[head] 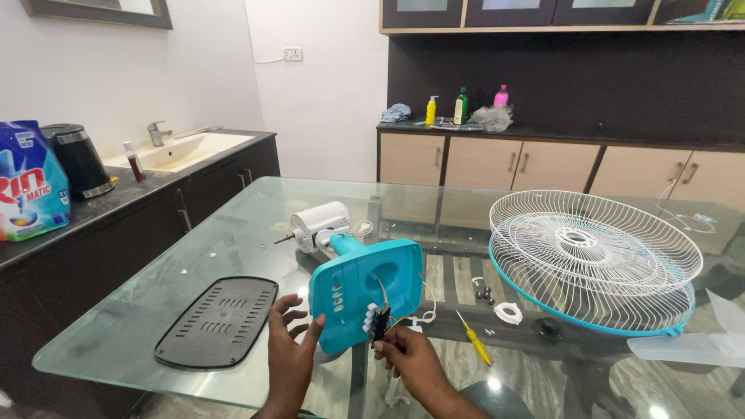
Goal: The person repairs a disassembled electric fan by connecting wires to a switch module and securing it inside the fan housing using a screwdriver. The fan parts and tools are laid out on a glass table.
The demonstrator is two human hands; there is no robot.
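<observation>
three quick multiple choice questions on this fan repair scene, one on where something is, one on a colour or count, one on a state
1. Where does the black vented plate lie?
A. on the glass table, left of the hands
B. in the sink
C. on top of the grilles

2. What colour is the fan base being handled?
A. red
B. turquoise
C. grey

3. What is the right hand doing?
A. resting flat on the table
B. gripping the yellow screwdriver
C. pinching a small black switch part with wires

Answers: 1 A, the plate sits on the glass beside the left hand. 2 B, its shell is turquoise. 3 C, the fingers hold the black part at the base's edge.
</observation>
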